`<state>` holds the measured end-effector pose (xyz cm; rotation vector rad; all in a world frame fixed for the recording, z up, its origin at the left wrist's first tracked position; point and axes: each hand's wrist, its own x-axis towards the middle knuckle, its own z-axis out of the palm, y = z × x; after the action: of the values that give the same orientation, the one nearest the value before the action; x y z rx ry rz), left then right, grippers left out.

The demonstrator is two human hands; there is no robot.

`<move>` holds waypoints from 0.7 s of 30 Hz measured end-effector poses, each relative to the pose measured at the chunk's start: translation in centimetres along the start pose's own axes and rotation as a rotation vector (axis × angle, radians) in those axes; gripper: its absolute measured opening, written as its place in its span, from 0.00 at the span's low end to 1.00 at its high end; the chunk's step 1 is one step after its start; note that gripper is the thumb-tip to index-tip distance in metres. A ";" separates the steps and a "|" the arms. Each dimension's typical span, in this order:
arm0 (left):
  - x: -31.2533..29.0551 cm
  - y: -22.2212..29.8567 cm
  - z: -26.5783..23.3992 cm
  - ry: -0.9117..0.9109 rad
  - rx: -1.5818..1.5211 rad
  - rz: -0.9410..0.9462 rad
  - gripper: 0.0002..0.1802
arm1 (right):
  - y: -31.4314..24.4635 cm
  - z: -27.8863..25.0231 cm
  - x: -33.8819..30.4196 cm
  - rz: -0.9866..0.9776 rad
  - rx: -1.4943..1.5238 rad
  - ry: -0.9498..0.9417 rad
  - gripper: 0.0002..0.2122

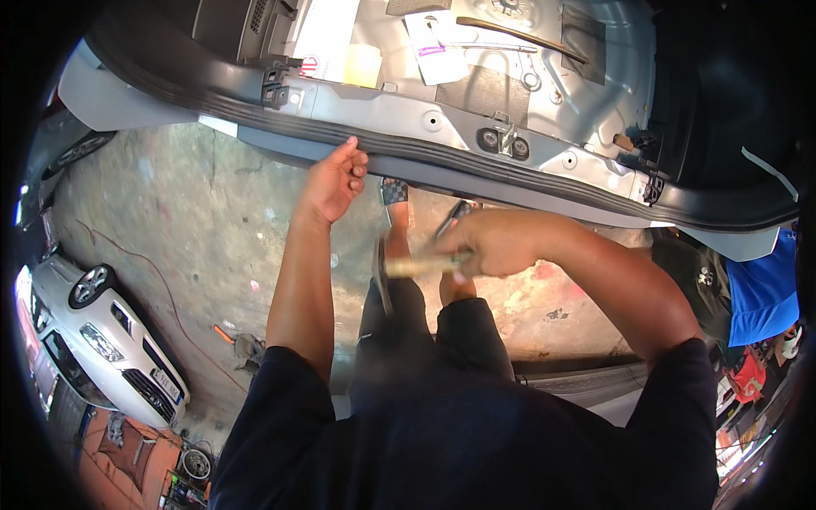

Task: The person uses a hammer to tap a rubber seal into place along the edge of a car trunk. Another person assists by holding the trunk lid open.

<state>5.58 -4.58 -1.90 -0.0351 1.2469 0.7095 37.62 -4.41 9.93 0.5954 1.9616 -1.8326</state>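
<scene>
Rubber seal [476, 166] is the thing in hand, a long dark strip running along the sill of the open car boot [544, 93], from the upper left down toward the right, where it bends with the lens and fades into shadow. The left hand [336, 183] is up against that seal, thumb on top and fingers curled under its edge, pinching the strip just left of the latch bracket [503, 141]. Below the seal, the right hand [493, 245] is clenched round a pale wooden handle [421, 266]; the handle is blurred, and the dark flat head [380, 276] at its left end is hard to make out, so what kind of tool it is I cannot tell. A thin dark rod [450, 219] pokes out above the right hand toward the seal; its ends are hidden.

Inside the boot, above the seal, lie white papers [327, 34] and a dark mat [484, 89] on bare grey metal, the far part cut off by the frame. Under the seal, feet in sandals [393, 197] stand on a stained concrete floor [170, 221]. A white car [102, 340] sits well to the lower left of the seal, and blue cloth [761, 289] shows at its right end.
</scene>
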 end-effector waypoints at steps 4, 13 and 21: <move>0.3 2.0 -3.1 0.063 -0.169 0.190 0.11 | 0.4 -3.2 1.6 0.166 0.392 0.349 0.29; -0.2 2.5 -2.3 0.188 0.206 0.175 0.18 | 0.0 -5.5 1.8 0.179 0.397 0.288 0.29; -3.4 0.3 3.9 0.277 1.443 0.983 0.45 | -2.0 -2.4 -5.1 0.266 0.225 -0.246 0.27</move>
<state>8.29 -4.39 2.54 1.8017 1.7860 0.4497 40.74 -2.31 14.59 0.6306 1.4570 -1.8680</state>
